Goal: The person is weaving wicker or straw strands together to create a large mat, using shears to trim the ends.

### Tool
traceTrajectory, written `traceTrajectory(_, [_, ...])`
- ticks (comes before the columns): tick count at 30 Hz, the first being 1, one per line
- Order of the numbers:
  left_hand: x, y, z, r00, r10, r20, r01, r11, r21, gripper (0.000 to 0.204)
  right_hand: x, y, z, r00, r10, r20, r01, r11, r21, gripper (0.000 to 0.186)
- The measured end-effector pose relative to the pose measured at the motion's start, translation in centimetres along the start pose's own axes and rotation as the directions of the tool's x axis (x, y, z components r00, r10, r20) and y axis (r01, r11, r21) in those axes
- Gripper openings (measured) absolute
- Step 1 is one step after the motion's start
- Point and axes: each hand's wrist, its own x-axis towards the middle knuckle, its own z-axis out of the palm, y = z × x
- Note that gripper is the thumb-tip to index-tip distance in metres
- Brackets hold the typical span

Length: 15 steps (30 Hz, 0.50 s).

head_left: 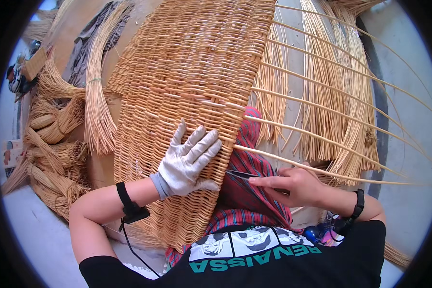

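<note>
A large woven wicker panel (187, 96) leans across my lap, its weave running up and away from me. My left hand (189, 158), in a whitish work glove, lies flat on the panel near its right edge with the fingers stretched out. In my bare right hand (297, 185) is a thin knife (241, 174), its narrow blade pointing left at the panel's edge. The fist hides most of its handle. Several long loose cane rods (312, 132) stick out rightward from that edge, and the lowest passes just above my right hand.
Bundles of pale cane (317, 96) lie beyond the rods at right. More bundles (57, 163) are heaped at left, with a long tied bundle (98, 105) beside the panel and dark cloth (86, 53) near it. A striped red cloth (254, 192) covers my lap.
</note>
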Motion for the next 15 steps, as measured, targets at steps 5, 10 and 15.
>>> traceTrajectory(5, [0.6, -0.2, 0.8, 0.999, 0.026, -0.021, -0.026, 1.000, 0.013, 0.107, -0.2, 0.5, 1.1, 0.994, 0.079, -0.071, -0.018, 0.786, 0.618, 0.045])
traceTrajectory(10, [-0.3, -0.7, 0.8, 1.000, 0.025, -0.010, -0.025, 1.000, -0.010, 0.104, 1.4, 0.6, 2.3, 0.995, 0.046, -0.093, 0.037, 0.686, 0.727, 0.045])
traceTrajectory(15, [0.2, -0.5, 0.4, 1.000, 0.015, -0.009, -0.015, 1.000, -0.027, 0.105, 2.9, 2.3, 5.6, 0.929, -0.104, -0.355, 0.301, 0.771, 0.561, 0.047])
